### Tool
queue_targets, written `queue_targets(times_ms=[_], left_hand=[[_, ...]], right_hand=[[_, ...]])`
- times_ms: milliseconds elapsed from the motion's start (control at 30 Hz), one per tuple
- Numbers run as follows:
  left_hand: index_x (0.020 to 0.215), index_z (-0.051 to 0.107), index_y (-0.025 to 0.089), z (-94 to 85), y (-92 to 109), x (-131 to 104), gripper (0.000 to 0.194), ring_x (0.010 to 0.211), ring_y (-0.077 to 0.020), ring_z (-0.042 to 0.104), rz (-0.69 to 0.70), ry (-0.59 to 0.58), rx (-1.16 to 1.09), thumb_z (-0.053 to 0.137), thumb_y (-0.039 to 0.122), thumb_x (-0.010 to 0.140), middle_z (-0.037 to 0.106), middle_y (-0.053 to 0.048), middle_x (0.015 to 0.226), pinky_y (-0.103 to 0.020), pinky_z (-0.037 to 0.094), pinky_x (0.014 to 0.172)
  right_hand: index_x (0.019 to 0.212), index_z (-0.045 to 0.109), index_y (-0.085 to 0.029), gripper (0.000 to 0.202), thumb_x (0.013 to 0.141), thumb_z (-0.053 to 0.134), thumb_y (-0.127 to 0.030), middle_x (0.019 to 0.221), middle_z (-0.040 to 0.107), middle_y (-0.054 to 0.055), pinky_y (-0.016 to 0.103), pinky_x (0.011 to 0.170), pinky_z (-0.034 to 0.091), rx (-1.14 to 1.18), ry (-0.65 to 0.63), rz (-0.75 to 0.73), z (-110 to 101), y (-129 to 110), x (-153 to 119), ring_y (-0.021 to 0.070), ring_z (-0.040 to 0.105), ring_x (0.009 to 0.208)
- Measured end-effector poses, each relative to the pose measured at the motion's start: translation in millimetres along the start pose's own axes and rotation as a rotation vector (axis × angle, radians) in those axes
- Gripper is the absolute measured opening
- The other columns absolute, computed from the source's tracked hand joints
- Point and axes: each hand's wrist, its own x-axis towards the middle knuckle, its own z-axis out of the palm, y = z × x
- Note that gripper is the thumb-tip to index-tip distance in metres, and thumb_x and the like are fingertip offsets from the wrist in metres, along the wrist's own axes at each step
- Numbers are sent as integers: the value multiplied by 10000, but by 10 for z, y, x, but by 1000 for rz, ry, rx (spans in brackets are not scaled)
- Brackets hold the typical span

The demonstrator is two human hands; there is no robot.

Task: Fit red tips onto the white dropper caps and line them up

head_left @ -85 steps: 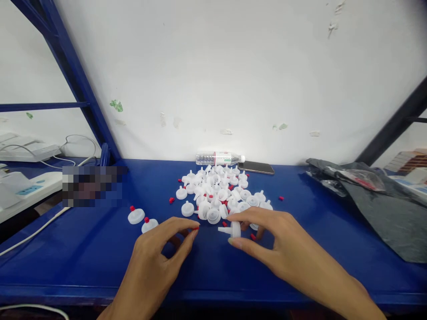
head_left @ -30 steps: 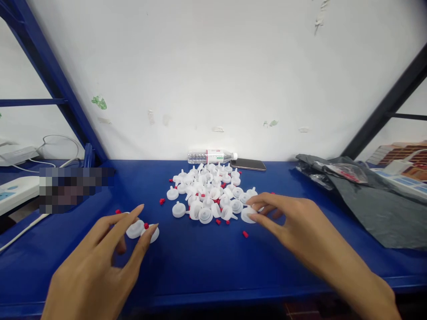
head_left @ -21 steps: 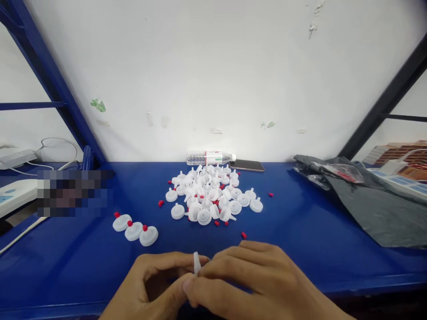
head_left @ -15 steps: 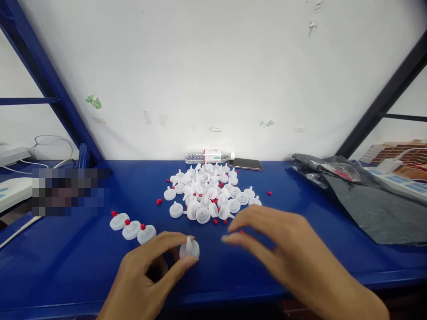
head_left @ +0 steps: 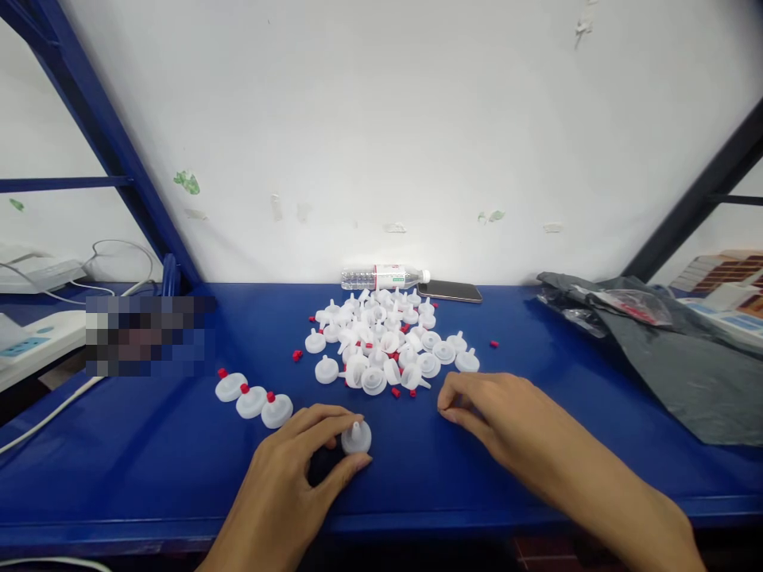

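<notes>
My left hand (head_left: 304,465) grips a white round plastic piece (head_left: 356,438) between thumb and fingers, its spout pointing up with no red cap on it. To the right of the pile, my right hand (head_left: 486,409) has thumb and index fingertips pinched together on the blue table (head_left: 405,485); anything between them is hidden. Several white pieces (head_left: 373,380) form a heap in the middle, with small red caps (head_left: 396,392) scattered among and around them. Left of my left hand stand three white pieces (head_left: 277,411) in a row, each topped with a red cap.
Behind the heap lie a clear bottle (head_left: 390,277) and a dark phone (head_left: 450,291). A grey plastic bag (head_left: 673,365) covers the right side. A power strip (head_left: 44,342) and white cable sit at the left. Blue shelf posts (head_left: 113,135) flank the table.
My right hand's thumb and index finger have closed together, and a red cap near them is no longer visible. My left hand still holds the white piece. The whole view has shifted slightly.
</notes>
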Motion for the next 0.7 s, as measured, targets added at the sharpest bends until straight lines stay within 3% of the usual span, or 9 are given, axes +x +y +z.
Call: queue_targets(times_ms=[100,200,333,533,700], left_hand=[[1177,745,362,1,-11,-15,346,525,-107,511,-73,-2,-8,774,387,833,731,49,854,-222,455,513],[1264,699,361,5,-35,-12,472,514,-103,473,-136,-26,-46,797,382,803,724,66,814,-217,444,521],[1411,583,369,12,-66,-1,643,521,-111,453,-162,-52,-88,792,384,803,740,81,802,-210,431,528],[1460,516,397,29,-93,-2,693,518,-106,419,-158,-71,-127,783,347,823,773,96,866,-199,418,530],[1453,524,372,16,-86,-19,682,514,-106,427,-134,-52,-116,785,336,824,758,96,800,-193,416,519]], right_hand=[[992,681,-266,108,1002,595,-201,920,749,-41,260,754,476,209,32,-55,-43,-135,8,154,690,829],[1090,725,-322,164,962,685,-227,1028,769,-65,221,850,497,419,149,-142,16,-315,51,130,709,921],[995,777,-304,137,931,722,-196,981,780,-67,188,831,509,609,278,-237,238,-524,135,118,720,885],[945,788,-244,164,956,665,-136,909,794,-40,206,757,502,552,186,-185,559,-611,220,131,734,799],[1009,814,-320,212,954,679,-166,976,807,-66,214,817,507,587,170,-172,542,-594,215,134,747,875]])
